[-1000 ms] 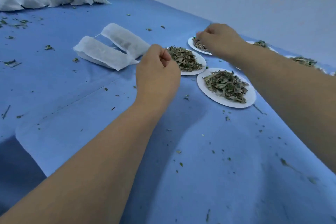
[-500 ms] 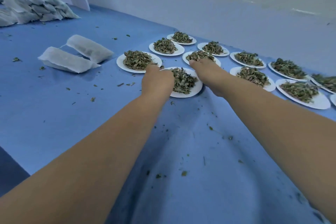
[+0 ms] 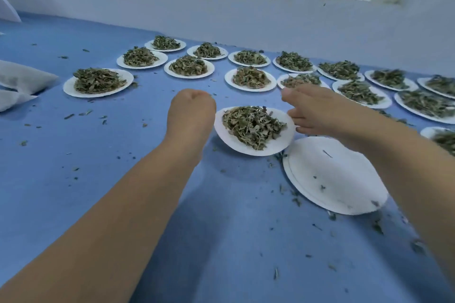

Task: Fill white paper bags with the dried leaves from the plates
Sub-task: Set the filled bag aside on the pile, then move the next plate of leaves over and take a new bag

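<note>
Between the hands: plate (image 3: 236, 145) of dried leaves (image 3: 251, 125).
Left hand (image 3: 190, 115): curled against the plate's left rim; grip hidden, cannot tell.
Right hand (image 3: 320, 113): loose fingers touching the right rim.
Paper bags (image 3: 22, 76): far left.

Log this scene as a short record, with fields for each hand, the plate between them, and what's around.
left hand: curled on the near leaf plate, left rim
right hand: fingers at its right rim, grip unclear
empty plates: right of it, few crumbs
filled plates: many, beyond
paper bags: far left edge
surface: blue cloth
</note>
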Tool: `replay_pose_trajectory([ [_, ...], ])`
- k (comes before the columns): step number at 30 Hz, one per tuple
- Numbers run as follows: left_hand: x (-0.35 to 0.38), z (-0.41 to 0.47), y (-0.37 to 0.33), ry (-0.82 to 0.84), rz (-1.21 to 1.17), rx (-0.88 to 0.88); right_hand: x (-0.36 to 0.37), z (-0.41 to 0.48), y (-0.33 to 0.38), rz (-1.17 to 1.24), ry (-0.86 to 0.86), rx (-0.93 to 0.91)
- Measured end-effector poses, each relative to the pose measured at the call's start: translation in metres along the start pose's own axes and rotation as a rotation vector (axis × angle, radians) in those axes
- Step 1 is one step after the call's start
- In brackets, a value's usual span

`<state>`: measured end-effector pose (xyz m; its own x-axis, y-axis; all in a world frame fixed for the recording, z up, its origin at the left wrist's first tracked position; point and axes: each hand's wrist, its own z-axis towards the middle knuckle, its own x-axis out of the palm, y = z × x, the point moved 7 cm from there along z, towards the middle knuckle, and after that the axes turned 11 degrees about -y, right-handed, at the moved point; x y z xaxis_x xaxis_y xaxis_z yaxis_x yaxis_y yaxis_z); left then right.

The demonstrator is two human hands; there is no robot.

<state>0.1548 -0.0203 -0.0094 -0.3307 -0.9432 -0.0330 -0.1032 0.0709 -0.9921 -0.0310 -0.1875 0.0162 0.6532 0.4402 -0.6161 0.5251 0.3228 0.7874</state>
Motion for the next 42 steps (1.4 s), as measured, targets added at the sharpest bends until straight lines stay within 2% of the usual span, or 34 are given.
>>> replay_pose_trajectory([
  [5, 0.042, -0.049, 0.016, 0.155, 0.034, -0.023, -0.063, -0.054, -0.048, -0.06, -0.123, 0.017],
  [10, 0.07, -0.083, 0.025, 0.273, 0.133, 0.024, -0.091, -0.087, -0.076, -0.113, -0.215, 0.024],
  [17, 0.077, -0.097, 0.019, 0.254, 0.227, 0.15, -0.098, -0.1, -0.089, -0.247, -0.264, 0.042],
  [19, 0.075, -0.103, 0.016, 0.261, 0.295, 0.263, -0.103, -0.103, -0.088, -0.266, -0.284, 0.023],
  [21, 0.075, -0.115, 0.006, 0.245, 0.454, 0.523, -0.109, -0.105, -0.087, -0.256, -0.309, 0.005],
  [23, 0.084, -0.138, -0.01, 0.239, 0.486, 0.748, -0.118, -0.107, -0.086, -0.255, -0.343, -0.021],
  [29, 0.172, -0.233, -0.023, 0.526, 0.426, 1.02, -0.164, -0.127, -0.115, -0.399, -0.522, -0.024],
  [31, 0.202, -0.267, -0.019, 0.627, 0.406, 1.072, -0.186, -0.142, -0.141, -0.508, -0.582, 0.033],
  [35, 0.247, -0.335, -0.005, 0.812, 0.442, 1.14, -0.231, -0.183, -0.202, -0.782, -0.651, 0.264],
  [38, 0.265, -0.368, 0.017, 0.94, 0.435, 1.222, -0.248, -0.214, -0.236, -0.908, -0.638, 0.441],
  [42, 0.277, -0.374, 0.044, 1.025, 0.454, 1.226, -0.26, -0.231, -0.262, -1.136, -0.566, 0.608],
])
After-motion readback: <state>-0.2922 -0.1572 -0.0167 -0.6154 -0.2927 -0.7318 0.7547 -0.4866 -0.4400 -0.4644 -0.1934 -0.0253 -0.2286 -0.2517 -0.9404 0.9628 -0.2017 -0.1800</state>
